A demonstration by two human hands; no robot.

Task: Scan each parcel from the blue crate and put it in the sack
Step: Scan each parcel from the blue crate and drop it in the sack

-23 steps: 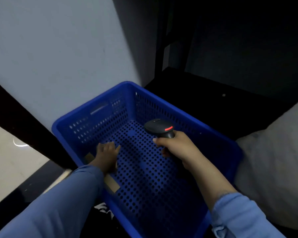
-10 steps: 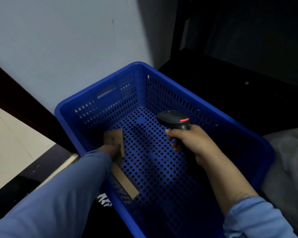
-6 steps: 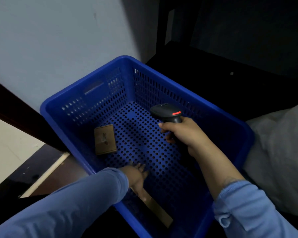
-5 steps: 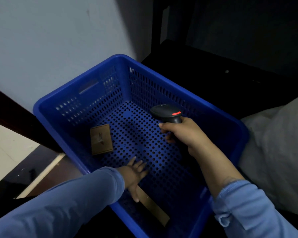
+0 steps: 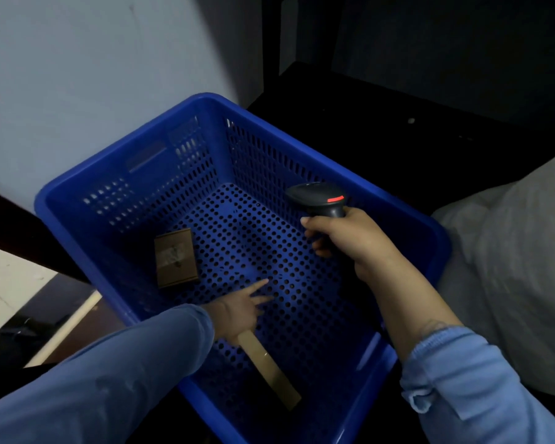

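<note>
Two parcels are left, and both are down on the floor of the blue crate [image 5: 209,102]. The small flat cardboard one [image 5: 176,257] lies face up by the left wall, with a pale label or strip of tape across its top. The long thin one [image 5: 271,371] runs along the near side toward the corner. Both look like light, stiff card, thin and not fragile, but they sit flush on the perforated floor, so there's little edge to get under.

Your left hand [image 5: 239,310] is over the upper end of the long parcel, with the fingers [image 5: 258,286] straight and spread across the floor and gripping nothing. I can't tell whether your palm is actually pressing on the card.

For the long one, I'd tip up that near end and pinch it across the narrow width, thumb on top. Take it close to the middle if you can, because a strip that long will likely swing when held by the tip. For the flat one, slide it to the wall and lift an edge.

Your right hand [image 5: 346,241] is wrapped tight round the handle of the scanner [image 5: 318,198], held above the middle of the crate, red strip showing on its head.

The pale sack [image 5: 510,257] sits just beside the crate on your right.
</note>
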